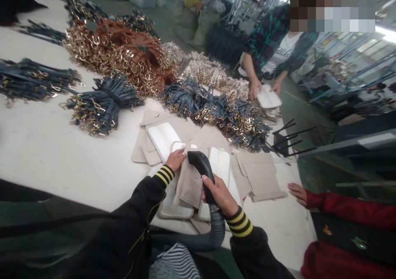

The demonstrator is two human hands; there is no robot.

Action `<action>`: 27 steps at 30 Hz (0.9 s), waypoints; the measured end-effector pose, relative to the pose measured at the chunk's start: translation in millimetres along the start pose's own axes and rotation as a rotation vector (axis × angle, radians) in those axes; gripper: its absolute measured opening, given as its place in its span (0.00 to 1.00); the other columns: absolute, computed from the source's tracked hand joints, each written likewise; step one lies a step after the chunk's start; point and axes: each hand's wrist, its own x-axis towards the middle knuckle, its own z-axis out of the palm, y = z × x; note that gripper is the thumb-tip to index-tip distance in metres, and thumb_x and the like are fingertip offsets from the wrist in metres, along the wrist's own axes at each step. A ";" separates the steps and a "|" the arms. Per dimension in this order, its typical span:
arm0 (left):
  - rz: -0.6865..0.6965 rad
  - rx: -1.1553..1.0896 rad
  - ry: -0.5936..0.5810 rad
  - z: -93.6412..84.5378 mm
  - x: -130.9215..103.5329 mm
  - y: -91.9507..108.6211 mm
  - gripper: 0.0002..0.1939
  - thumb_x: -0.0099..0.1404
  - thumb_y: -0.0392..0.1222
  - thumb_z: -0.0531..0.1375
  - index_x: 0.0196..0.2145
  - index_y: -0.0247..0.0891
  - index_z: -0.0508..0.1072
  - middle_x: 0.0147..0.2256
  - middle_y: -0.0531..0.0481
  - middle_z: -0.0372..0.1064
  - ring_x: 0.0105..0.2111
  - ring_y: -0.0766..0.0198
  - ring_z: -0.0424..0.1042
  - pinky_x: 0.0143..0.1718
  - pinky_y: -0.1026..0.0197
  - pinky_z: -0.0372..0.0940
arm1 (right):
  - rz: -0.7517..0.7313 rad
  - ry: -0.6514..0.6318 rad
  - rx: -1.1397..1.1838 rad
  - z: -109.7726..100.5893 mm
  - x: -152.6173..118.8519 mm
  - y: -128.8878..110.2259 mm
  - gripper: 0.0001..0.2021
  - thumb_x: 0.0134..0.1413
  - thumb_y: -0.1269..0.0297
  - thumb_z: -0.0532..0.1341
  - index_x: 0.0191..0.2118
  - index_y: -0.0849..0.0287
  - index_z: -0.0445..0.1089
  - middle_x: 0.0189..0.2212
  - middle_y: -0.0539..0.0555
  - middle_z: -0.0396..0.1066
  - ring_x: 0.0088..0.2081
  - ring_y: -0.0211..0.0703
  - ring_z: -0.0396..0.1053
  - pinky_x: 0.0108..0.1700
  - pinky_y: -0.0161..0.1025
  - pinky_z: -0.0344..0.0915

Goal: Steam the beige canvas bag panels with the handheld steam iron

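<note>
My right hand (219, 193) is wrapped round the black nozzle (199, 161) of a ribbed grey hose (217, 226). The nozzle's bent end points left, close to my left hand (175, 159). With its fingers pressed together, my left hand holds the upper edge of a beige fabric piece (191, 187). White padded panels (219, 160) and more beige pieces lie beneath and around both hands. To the right, a folded beige piece (260, 173) lies flat on the table.
Dark blue strap bundles (107, 101) with gold clasps lie on the white table (40, 155), near a brown strap pile (123, 50) and beige straps (201, 68). A person across holds a white panel (269, 96). Another person's hand (297, 194) rests at the right edge.
</note>
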 end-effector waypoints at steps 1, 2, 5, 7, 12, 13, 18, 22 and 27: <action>-0.015 -0.052 -0.052 0.5 1.6 1.0 0.20 0.49 0.42 0.62 0.40 0.31 0.70 0.31 0.45 0.74 0.35 0.57 0.72 0.39 0.56 0.65 | 0.001 0.001 0.004 -0.4 0.9 -0.4 0.19 0.49 0.46 0.56 0.31 0.59 0.56 0.20 0.44 0.63 0.15 0.32 0.64 0.16 0.31 0.62; -0.030 -0.108 -0.099 0.6 2.0 1.2 0.21 0.48 0.42 0.63 0.41 0.31 0.70 0.30 0.46 0.74 0.33 0.58 0.72 0.37 0.57 0.66 | 0.004 0.004 0.008 -0.9 2.0 -1.0 0.19 0.49 0.47 0.56 0.31 0.59 0.56 0.20 0.44 0.63 0.15 0.32 0.64 0.16 0.30 0.62; -0.040 -0.250 -0.178 0.0 -0.8 -0.6 0.24 0.45 0.41 0.64 0.42 0.31 0.70 0.29 0.47 0.74 0.31 0.60 0.72 0.36 0.57 0.65 | 0.001 0.005 0.020 -2.0 5.9 -4.3 0.18 0.49 0.47 0.56 0.31 0.59 0.56 0.20 0.44 0.62 0.15 0.32 0.64 0.16 0.30 0.62; -0.035 -0.301 -0.206 0.2 -3.5 -0.4 0.24 0.44 0.40 0.64 0.41 0.32 0.71 0.30 0.48 0.74 0.32 0.60 0.72 0.37 0.57 0.65 | -0.018 0.004 0.027 -1.7 7.8 -7.5 0.17 0.50 0.48 0.56 0.32 0.59 0.56 0.20 0.44 0.62 0.16 0.32 0.64 0.16 0.30 0.62; -0.029 -0.400 -0.190 6.0 -9.1 8.8 0.19 0.40 0.36 0.62 0.35 0.33 0.72 0.29 0.51 0.73 0.31 0.62 0.71 0.38 0.59 0.64 | -0.042 -0.030 0.036 -1.1 4.6 -12.5 0.18 0.50 0.48 0.56 0.32 0.59 0.57 0.20 0.45 0.63 0.16 0.32 0.65 0.16 0.30 0.61; -0.039 -0.422 -0.181 7.2 -10.2 10.8 0.18 0.40 0.35 0.62 0.33 0.33 0.72 0.28 0.52 0.73 0.30 0.63 0.70 0.38 0.60 0.64 | -0.038 -0.026 0.048 -2.2 3.3 -12.8 0.18 0.50 0.48 0.56 0.31 0.60 0.57 0.20 0.45 0.63 0.16 0.32 0.64 0.16 0.30 0.62; -0.123 -0.467 -0.169 8.5 -13.7 15.7 0.16 0.38 0.34 0.62 0.30 0.33 0.72 0.24 0.54 0.71 0.26 0.66 0.69 0.31 0.63 0.64 | -0.082 0.143 0.154 -18.7 -3.6 -11.8 0.19 0.50 0.46 0.57 0.30 0.60 0.59 0.20 0.46 0.64 0.16 0.32 0.64 0.17 0.30 0.62; -0.194 -0.413 -0.158 8.9 -11.8 17.1 0.22 0.40 0.38 0.65 0.36 0.32 0.72 0.26 0.50 0.72 0.27 0.62 0.71 0.31 0.61 0.65 | -0.007 0.082 0.163 -29.5 -7.6 -6.6 0.20 0.48 0.45 0.58 0.30 0.60 0.59 0.20 0.47 0.65 0.16 0.33 0.65 0.17 0.31 0.63; -0.183 -0.375 -0.189 10.2 -8.4 15.1 0.25 0.40 0.38 0.66 0.39 0.31 0.71 0.26 0.50 0.72 0.27 0.61 0.71 0.31 0.60 0.66 | 0.039 -0.014 0.149 -23.3 -0.7 -4.7 0.21 0.46 0.45 0.59 0.31 0.59 0.58 0.20 0.45 0.64 0.16 0.33 0.65 0.17 0.31 0.64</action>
